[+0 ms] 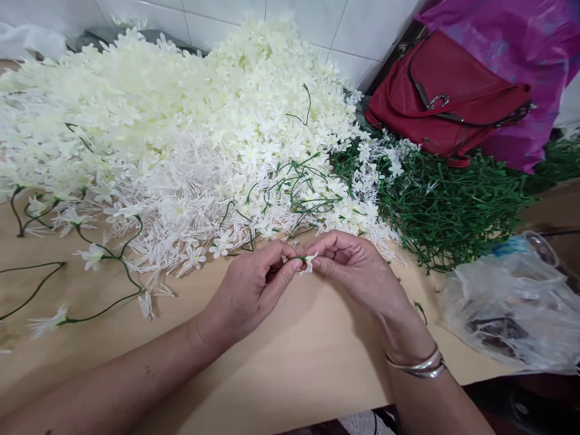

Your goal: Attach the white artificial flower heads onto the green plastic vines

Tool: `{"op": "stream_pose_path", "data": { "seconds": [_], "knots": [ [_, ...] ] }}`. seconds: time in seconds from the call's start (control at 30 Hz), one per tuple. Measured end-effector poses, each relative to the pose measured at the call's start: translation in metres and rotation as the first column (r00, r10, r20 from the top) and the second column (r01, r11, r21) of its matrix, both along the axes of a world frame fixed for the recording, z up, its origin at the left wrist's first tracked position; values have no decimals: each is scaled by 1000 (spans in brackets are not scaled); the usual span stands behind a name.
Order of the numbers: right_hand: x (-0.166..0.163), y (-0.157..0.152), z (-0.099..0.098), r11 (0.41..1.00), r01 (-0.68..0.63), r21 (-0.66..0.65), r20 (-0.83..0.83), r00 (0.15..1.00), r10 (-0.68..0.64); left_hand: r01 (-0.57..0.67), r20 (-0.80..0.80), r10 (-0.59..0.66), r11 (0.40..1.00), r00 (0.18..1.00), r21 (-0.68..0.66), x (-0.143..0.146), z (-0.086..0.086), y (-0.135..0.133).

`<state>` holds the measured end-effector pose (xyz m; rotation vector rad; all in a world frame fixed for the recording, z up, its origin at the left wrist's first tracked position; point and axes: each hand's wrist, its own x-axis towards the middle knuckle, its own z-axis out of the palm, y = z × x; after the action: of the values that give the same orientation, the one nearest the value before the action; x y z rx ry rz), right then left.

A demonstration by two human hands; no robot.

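Over the front part of the table, my left hand pinches a short green plastic stem between thumb and forefinger. My right hand meets it from the other side, thumb and fingers closed on a small white artificial flower at the stem's tip. The fingers hide part of both pieces. Just beyond my hands spreads a large heap of white and cream artificial flowers, with several loose green stems lying on it.
Right of the flowers lies a pile of green stems, with a red handbag and a purple bag behind. A clear plastic bag sits at the table's right edge. Stems with flowers fitted lie at left on the table.
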<state>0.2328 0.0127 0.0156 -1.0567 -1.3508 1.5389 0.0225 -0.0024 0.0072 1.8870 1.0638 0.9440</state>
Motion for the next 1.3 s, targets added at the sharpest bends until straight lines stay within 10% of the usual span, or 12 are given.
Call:
{"op": "stream_pose_path", "data": {
  "seconds": [0.93, 1.3],
  "knots": [
    [8, 1, -3, 964, -192, -184, 48, 978, 204, 229, -186, -201, 962, 962, 145, -5, -10, 0],
    [5, 1, 6, 979, -164, -118, -36, 986, 161, 186, -100, -188, 982, 977, -35, -4, 2, -2]
  ]
}}
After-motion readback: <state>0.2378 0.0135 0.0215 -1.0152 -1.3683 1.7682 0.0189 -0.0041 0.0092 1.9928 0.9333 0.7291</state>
